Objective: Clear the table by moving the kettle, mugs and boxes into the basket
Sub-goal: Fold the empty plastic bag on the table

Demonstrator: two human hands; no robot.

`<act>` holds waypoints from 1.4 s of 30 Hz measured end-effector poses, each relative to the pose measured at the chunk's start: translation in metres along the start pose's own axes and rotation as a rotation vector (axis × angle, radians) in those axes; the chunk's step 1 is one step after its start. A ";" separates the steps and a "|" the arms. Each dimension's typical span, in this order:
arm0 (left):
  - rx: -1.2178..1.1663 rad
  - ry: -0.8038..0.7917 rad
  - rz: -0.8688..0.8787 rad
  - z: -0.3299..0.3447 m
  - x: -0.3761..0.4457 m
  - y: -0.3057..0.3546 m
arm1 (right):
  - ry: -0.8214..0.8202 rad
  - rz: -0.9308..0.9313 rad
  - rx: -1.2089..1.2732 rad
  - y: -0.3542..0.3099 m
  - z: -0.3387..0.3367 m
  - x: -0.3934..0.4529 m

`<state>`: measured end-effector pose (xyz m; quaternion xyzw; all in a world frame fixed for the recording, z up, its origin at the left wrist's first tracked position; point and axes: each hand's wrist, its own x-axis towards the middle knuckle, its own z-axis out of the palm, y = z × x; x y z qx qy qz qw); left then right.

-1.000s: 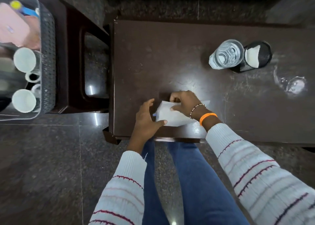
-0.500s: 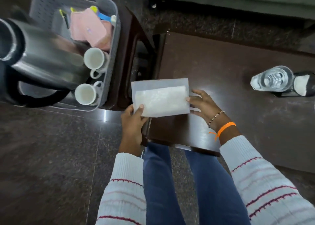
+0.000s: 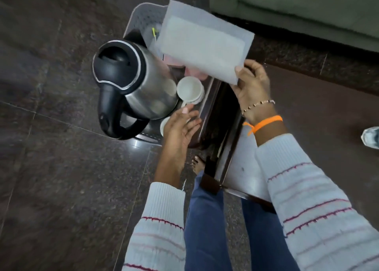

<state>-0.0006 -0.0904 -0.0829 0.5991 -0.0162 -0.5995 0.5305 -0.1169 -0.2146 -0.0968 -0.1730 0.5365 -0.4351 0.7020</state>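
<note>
Steel kettle (image 3: 141, 86): stands upright in the basket, black lid and handle facing up at the camera; its body covers most of the basket's left half.
Basket (image 3: 143, 14): grey and perforated; only the far rim and a strip of the near edge show, the rest lies under the kettle and the white box.
Mugs: one white mug (image 3: 189, 89) shows its open mouth just right of the kettle; a second mug (image 3: 164, 125) is mostly hidden behind the left hand, only a curved edge visible.
White box (image 3: 203, 43): flat and pale, held tilted in the air over the far right part of the basket; something pink peeks out beneath it, too covered to identify.
Right hand (image 3: 252, 88): pinches the box's near right corner, thumb on top, fingers underneath and out of sight.
Left hand (image 3: 180, 127): fingers spread and loose, holding nothing, hovering over the near mug; whether it touches the mug cannot be told.
Table (image 3: 328, 117): dark brown, at the right, cut by the frame; a clear object at the right edge is cut off.
</note>
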 end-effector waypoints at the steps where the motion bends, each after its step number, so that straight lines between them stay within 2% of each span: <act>1: 0.023 0.021 -0.015 -0.001 0.002 0.001 | 0.029 -0.021 -0.046 0.000 0.015 0.006; 7: 0.152 0.108 -0.128 -0.004 0.011 0.004 | 0.166 -0.177 -0.528 0.009 0.076 0.036; 9: 0.156 0.108 -0.144 -0.005 0.014 0.005 | 0.151 -0.209 -0.709 0.013 0.086 0.043; 14: 0.164 0.091 -0.145 -0.004 0.021 0.009 | -0.024 -0.332 -1.210 0.019 0.101 0.047; 19: 0.187 0.073 -0.130 -0.006 0.021 0.008 | 0.075 -0.455 -1.521 0.024 0.081 0.043; 24: 0.199 0.072 -0.126 -0.007 0.023 0.007 | 0.011 -0.426 -1.492 0.036 0.071 0.037; 30: 0.180 0.068 -0.123 -0.007 0.024 0.007 | 0.126 -0.423 -1.428 0.045 0.071 0.034; 37: 0.277 0.117 0.013 -0.006 0.031 0.007 | 0.056 -0.384 -1.332 0.043 0.063 0.027; 42: 0.345 0.149 0.084 -0.001 0.036 0.005 | 0.004 -0.420 -1.130 0.038 0.038 0.010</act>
